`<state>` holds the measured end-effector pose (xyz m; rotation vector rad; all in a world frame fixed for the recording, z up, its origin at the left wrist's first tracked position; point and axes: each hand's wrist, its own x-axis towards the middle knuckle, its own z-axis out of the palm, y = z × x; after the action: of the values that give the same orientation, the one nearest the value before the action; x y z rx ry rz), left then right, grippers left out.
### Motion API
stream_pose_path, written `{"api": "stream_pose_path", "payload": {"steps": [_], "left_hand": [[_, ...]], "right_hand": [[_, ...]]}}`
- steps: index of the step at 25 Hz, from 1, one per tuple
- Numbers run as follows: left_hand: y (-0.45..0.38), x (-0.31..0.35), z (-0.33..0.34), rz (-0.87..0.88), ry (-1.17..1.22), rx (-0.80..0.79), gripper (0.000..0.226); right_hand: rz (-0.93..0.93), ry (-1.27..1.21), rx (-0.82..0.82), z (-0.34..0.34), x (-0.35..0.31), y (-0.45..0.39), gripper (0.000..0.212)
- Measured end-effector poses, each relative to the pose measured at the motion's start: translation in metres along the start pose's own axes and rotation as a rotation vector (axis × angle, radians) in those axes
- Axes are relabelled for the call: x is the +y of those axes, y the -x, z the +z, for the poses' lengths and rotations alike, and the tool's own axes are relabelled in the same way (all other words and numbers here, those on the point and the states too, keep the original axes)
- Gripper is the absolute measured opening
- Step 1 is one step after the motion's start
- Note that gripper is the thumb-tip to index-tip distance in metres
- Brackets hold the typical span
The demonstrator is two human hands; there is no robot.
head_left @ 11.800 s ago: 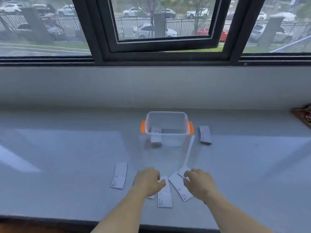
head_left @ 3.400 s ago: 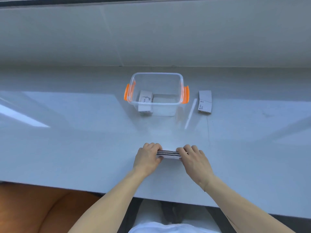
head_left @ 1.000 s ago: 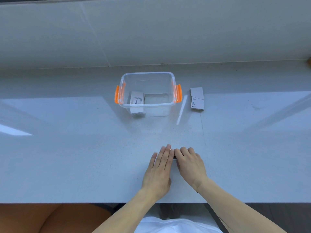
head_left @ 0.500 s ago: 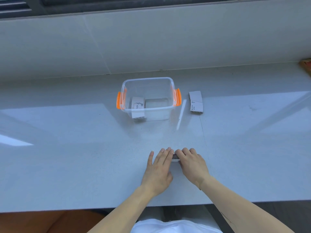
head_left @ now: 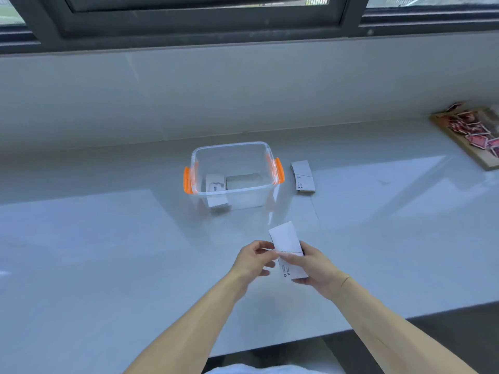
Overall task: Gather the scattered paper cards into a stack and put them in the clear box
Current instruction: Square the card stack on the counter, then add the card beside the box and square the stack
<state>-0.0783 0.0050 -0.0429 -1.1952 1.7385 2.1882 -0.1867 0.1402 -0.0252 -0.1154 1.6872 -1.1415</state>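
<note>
Both hands hold a stack of white paper cards [head_left: 286, 240] just above the white counter, its top card facing me. My right hand [head_left: 314, 265] grips the stack from the right and underneath. My left hand [head_left: 253, 259] pinches its left edge. The clear box [head_left: 233, 151] with orange handles stands farther back, open, with a white card stack [head_left: 214, 184] inside at its left. Another stack of cards [head_left: 303, 176] lies on the counter just right of the box.
A wooden tray [head_left: 459, 140] with several red cards lies at the far right of the counter. Behind the counter rises a pale wall under a dark window frame [head_left: 189, 25]. The counter's front edge runs close below my forearms.
The stack was pressed flat on the counter under both hands; now it is lifted and turned face up between them. The view has tilted up, showing the window frame.
</note>
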Motion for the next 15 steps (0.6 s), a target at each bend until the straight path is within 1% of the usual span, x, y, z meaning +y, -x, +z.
{"api": "stream_pose_path", "payload": {"steps": [3, 6, 9, 11, 15], "left_hand": [[0.0, 0.007, 0.002, -0.009, 0.021, -0.051, 0.028], [-0.004, 0.012, 0.005, -0.016, 0.033, -0.051, 0.026], [-0.013, 0.02, 0.015, 0.004, -0.008, -0.016, 0.023], [-0.023, 0.027, 0.025, 0.007, -0.021, 0.021, 0.021], [-0.044, 0.037, 0.049, 0.004, -0.034, 0.086, 0.017]], "right_hand": [[-0.031, -0.075, -0.006, 0.006, -0.004, 0.008, 0.035], [-0.05, -0.083, -0.005, 0.004, -0.006, 0.01, 0.035], [-0.058, -0.089, -0.024, -0.009, -0.011, 0.006, 0.032], [-0.061, -0.048, -0.04, -0.025, -0.016, 0.003, 0.027], [-0.085, 0.02, 0.056, -0.063, -0.026, -0.011, 0.023]]}}
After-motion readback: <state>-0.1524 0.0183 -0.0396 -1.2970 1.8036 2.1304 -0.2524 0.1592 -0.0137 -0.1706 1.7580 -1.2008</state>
